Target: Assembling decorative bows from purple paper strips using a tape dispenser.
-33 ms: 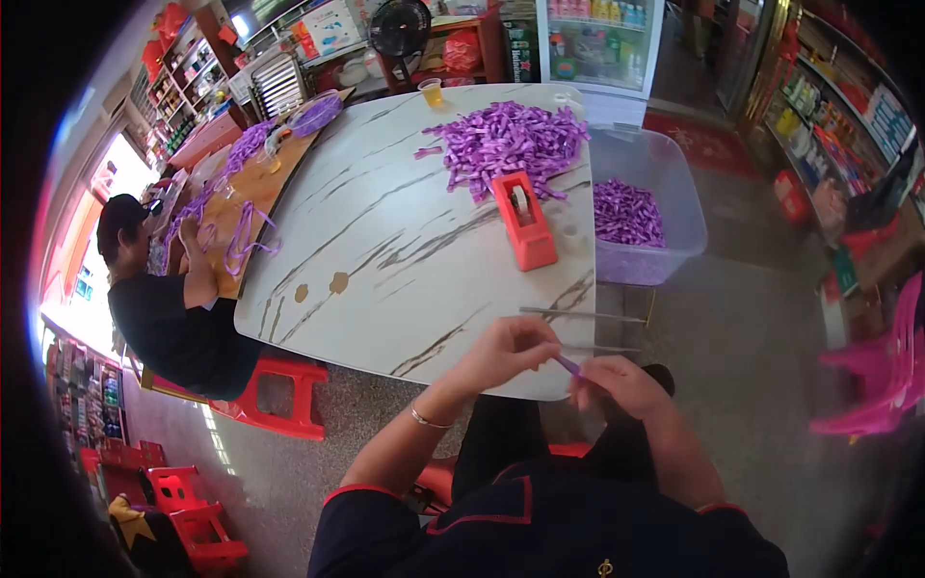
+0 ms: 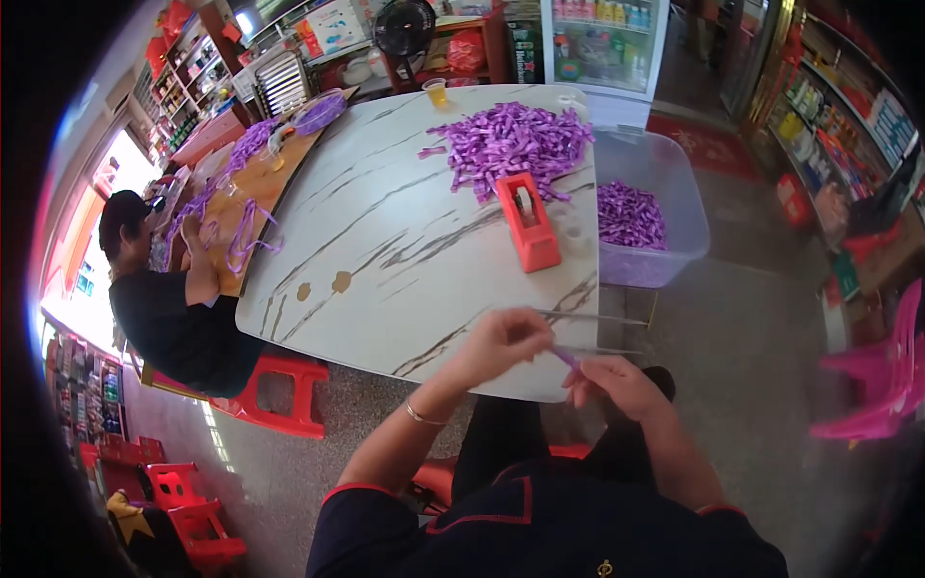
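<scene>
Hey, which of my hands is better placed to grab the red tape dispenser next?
Probably your left hand: it appears closer to the red tape dispenser and over the white table, while your right hand is farther back, pinching the purple strip.

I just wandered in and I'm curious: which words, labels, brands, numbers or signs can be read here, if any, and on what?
Dark green packaging beside the fridge: lettering shows, not copied here.
Blue-and-white packages at far right: too blurred.
Bottles inside the fridge: labels too small.
Red floor mat: marks too blurred.
Red tape dispenser, purple strip: no readable text.
</scene>
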Demonstrator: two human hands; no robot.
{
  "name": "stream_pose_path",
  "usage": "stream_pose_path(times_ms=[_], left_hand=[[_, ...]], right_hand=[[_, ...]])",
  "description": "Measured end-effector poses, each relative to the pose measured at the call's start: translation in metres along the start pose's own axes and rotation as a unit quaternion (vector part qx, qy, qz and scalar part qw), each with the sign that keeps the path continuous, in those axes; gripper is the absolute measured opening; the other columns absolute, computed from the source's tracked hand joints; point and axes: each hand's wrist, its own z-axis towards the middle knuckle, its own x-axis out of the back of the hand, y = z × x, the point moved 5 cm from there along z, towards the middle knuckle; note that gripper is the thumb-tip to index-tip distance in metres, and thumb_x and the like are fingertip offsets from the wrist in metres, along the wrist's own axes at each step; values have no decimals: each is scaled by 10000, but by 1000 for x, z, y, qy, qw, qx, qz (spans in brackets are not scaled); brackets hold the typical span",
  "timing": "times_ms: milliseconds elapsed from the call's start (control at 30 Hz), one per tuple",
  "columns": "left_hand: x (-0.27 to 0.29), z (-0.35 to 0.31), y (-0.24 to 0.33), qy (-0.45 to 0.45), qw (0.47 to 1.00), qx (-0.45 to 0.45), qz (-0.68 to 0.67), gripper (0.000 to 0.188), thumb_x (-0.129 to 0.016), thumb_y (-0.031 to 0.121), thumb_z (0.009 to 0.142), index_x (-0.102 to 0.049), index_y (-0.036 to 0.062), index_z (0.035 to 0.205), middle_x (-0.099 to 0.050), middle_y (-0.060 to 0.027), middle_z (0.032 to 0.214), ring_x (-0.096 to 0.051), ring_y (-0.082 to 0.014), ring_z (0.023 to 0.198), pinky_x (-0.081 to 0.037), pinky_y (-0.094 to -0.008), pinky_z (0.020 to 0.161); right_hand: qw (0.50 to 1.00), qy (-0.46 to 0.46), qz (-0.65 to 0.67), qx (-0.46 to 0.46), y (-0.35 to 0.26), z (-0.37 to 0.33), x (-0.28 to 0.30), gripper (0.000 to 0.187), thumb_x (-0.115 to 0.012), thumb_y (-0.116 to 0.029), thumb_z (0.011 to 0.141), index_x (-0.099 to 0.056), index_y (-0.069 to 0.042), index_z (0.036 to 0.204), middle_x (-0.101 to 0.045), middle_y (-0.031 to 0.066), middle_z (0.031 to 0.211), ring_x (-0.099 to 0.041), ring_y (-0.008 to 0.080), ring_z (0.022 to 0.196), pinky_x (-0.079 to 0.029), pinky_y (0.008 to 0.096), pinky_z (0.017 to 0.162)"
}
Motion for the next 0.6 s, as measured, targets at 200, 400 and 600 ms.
stream_pose_path(times_ms=[200, 400, 600], left_hand=[[117, 70, 82, 277, 931, -200, 126, 179, -567, 148, 857, -581, -19, 793, -529, -2, 648, -476, -63, 593, -404, -210, 550], [185, 125, 60, 308, 886, -94, 333, 505, -599, 262, 838, -460, -37, 1220, -600, -136, 1012, -567, -166, 921, -455, -275, 772], [241, 60, -30, 398, 861, -124, 291, 263, -602, 203, 799, -602, 53, 1016, -611, -141, 943, -588, -241, 861, -460, -339, 774]], right_hand=[[981, 53, -173, 61, -2, 27, -36, 194, -495, -156, 879, -595, 11, 885, -606, 54, 709, -570, 108, 674, -437, 229, 635], [846, 120, -465, 231, 12, 37, -52, 83, -585, -144, 778, -614, -70, 803, -604, 82, 684, -577, 232, 627, -443, 314, 559], [838, 134, -444, 289, 11, 42, -56, 63, -609, -127, 755, -619, -65, 745, -593, 72, 653, -567, 239, 593, -440, 325, 536]])
